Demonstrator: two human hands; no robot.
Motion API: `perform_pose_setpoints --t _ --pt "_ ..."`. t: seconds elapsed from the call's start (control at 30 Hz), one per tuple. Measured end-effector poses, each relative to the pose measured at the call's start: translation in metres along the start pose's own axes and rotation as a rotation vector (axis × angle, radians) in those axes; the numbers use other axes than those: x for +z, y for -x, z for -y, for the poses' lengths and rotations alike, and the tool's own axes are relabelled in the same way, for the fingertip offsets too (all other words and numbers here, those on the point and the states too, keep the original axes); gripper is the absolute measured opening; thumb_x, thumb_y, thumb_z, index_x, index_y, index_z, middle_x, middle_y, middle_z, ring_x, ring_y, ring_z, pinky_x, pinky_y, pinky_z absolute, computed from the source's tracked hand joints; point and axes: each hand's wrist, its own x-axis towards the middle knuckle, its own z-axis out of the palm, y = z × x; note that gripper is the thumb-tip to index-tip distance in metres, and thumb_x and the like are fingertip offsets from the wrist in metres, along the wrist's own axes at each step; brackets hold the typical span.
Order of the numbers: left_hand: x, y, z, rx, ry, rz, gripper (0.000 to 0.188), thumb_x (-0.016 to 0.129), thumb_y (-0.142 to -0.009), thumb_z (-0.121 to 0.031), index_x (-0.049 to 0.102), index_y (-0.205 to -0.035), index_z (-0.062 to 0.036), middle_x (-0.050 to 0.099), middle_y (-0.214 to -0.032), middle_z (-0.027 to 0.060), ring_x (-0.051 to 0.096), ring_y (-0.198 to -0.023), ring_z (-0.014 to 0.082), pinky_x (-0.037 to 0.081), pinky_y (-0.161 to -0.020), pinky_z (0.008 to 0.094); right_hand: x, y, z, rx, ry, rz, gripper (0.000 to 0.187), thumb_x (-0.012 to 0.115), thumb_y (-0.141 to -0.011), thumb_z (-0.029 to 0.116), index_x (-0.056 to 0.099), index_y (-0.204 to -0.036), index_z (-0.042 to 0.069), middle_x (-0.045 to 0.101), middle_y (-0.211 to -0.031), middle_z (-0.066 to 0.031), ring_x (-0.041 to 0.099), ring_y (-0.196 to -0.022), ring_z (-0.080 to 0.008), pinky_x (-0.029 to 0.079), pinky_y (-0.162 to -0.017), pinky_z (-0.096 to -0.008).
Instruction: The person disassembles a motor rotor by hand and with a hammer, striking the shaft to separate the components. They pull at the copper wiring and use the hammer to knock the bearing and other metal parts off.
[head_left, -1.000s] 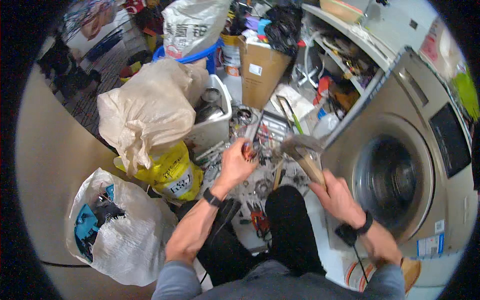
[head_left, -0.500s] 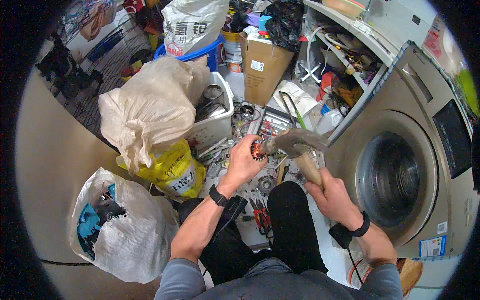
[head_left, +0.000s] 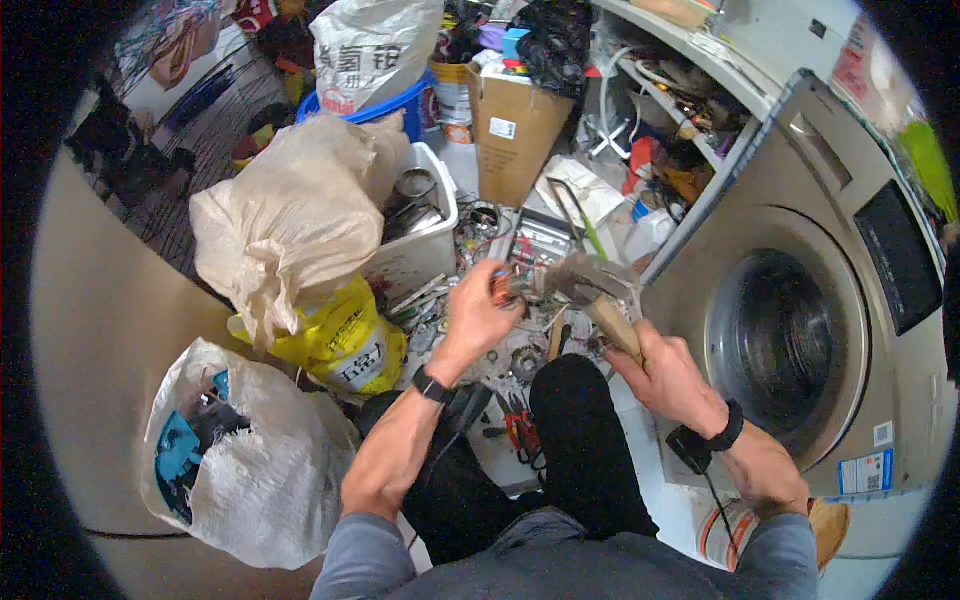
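Observation:
My left hand (head_left: 478, 312) is closed round a small copper-wound motor rotor (head_left: 502, 287), partly hidden by my fingers and blurred. In my right hand (head_left: 672, 375) I grip a hammer by its pale wooden handle (head_left: 612, 326). The worn metal hammer head (head_left: 588, 279) is right beside the rotor, level with my left fingertips. Whether the two touch I cannot tell. Below my hands, red-handled pliers (head_left: 522, 432) lie on the floor between my knees.
Loose metal scrap (head_left: 525, 360) covers the floor ahead. A white sack (head_left: 285, 470), a yellow bag (head_left: 350, 345) and a white bin (head_left: 440, 245) stand left. A cardboard box (head_left: 510, 150) is at the back. A green-and-black hacksaw (head_left: 592, 235) lies ahead; a washing machine (head_left: 690, 330) stands right.
The whole view has shifted slightly. My left hand has turned, so the rotor shows less of its copper end. The hammer stays close beside it, still in my right hand.

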Motion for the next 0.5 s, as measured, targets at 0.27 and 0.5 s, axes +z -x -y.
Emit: perform_pose_setpoints --t 0.27,0.5 --pt "-0.002 -0.002 0.014 -0.014 -0.114 0.008 0.042 0.080 -0.069 -0.006 0.061 -0.106 -0.0062 0.067 -0.091 0.0168 0.068 -0.085 0.0385 0.055 -0.075 0.0444 -0.006 0.011 -0.014 0.018 -0.231 -0.207 0.033 0.069 -0.096 0.027 0.055 -0.105 -0.002 0.067 -0.082 -0.0294 0.069 -0.083 -0.0496 0.053 -0.066 -0.0500" --pt "0.016 -0.002 0.011 0.026 -0.088 0.074 0.045 0.084 -0.067 -0.007 0.061 -0.107 -0.0046 0.068 -0.092 0.0161 0.069 -0.083 0.0343 0.055 -0.075 0.0411 0.017 0.004 -0.013 -0.038 -0.194 -0.096 0.036 0.071 -0.095 0.030 0.055 -0.103 -0.001 0.067 -0.086 -0.0309 0.067 -0.085 -0.0511 0.053 -0.069 -0.0544"
